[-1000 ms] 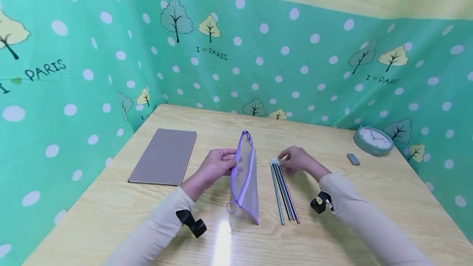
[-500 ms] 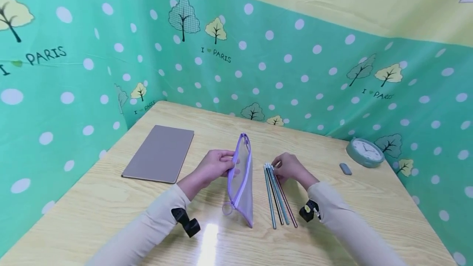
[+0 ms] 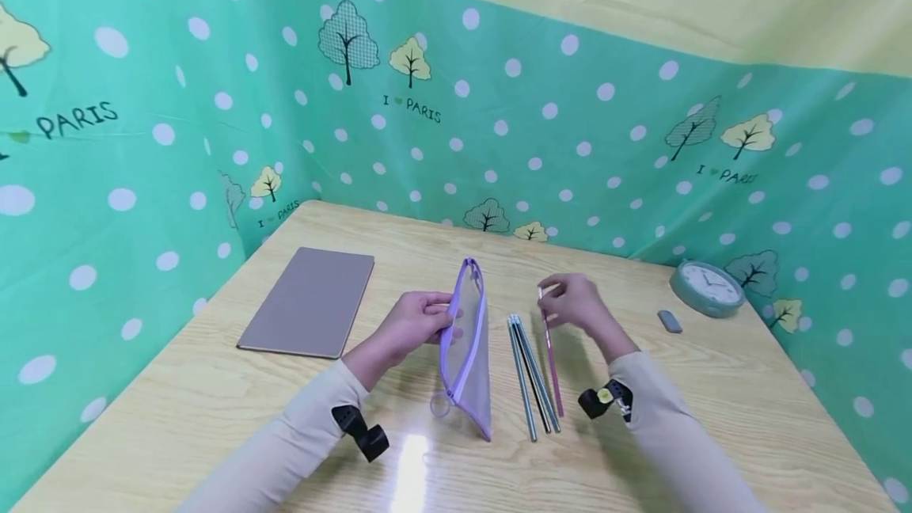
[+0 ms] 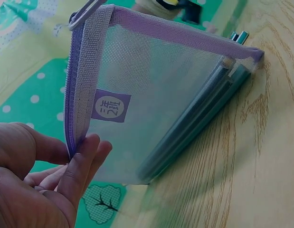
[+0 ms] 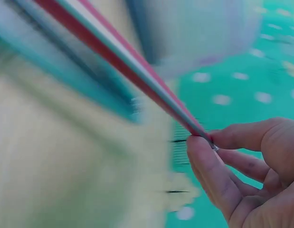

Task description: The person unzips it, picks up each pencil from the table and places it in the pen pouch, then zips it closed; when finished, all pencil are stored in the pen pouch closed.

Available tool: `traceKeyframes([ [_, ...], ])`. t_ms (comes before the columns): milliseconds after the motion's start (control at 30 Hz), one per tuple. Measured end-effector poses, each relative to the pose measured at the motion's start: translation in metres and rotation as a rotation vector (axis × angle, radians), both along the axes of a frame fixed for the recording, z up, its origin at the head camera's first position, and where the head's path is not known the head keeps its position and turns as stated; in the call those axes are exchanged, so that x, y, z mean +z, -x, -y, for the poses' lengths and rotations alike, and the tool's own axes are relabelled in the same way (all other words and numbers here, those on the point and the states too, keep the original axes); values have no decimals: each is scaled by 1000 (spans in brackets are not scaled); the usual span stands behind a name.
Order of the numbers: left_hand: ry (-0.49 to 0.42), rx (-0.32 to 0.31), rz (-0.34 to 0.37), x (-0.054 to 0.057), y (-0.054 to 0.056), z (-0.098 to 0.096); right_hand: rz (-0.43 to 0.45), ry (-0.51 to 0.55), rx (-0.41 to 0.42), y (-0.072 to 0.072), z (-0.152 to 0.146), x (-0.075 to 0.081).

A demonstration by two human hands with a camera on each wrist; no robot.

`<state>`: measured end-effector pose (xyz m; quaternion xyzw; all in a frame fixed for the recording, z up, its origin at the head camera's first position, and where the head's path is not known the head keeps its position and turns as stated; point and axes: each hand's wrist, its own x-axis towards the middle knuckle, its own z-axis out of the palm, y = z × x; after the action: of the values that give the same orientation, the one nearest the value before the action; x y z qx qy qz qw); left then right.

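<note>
My left hand (image 3: pixel 416 319) pinches the rim of a mesh pencil case (image 3: pixel 479 386) with purple trim, which stands on its edge with its zipped mouth apart. A purple label (image 4: pixel 111 106) shows on its side in the left wrist view. Between finger and thumb, my right hand (image 3: pixel 572 301) holds the far end of a pink-red pencil (image 3: pixel 552 362); its near end slopes down toward the table. Several teal and dark pencils (image 3: pixel 532 378) lie close together between the case and the pink-red one. Through the mesh, the left wrist view shows teal pencils.
A grey-brown notebook (image 3: pixel 309 303) lies at the left of the wooden table (image 3: pixel 214 426). At the far right stand a round teal clock (image 3: pixel 707 289) and a small grey-blue eraser-like block (image 3: pixel 670 321). Patterned green cloth (image 3: pixel 427 165) hangs behind the table.
My right hand has drawn the pink-red pencil away from the bundle, with its far end raised. The other pencils stay on the table, and my left hand keeps hold of the pencil case.
</note>
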<state>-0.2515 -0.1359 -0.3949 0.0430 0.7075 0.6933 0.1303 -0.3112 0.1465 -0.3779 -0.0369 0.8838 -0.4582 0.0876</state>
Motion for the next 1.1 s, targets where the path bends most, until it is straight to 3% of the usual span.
traceKeyframes([
  [200,14,-13,-8,-1,1,1,-144,358,-157,-14,-7,37],
  [400,17,-18,-7,-2,3,2,-272,753,-321,-22,5,46],
  [633,5,-12,21,0,5,-2,-428,930,-408,-28,4,53],
  [833,4,-15,15,0,8,-2,-485,1083,-448,-30,5,59],
  [1100,6,-22,23,-2,10,-2,-464,1068,-443,-30,23,51],
])
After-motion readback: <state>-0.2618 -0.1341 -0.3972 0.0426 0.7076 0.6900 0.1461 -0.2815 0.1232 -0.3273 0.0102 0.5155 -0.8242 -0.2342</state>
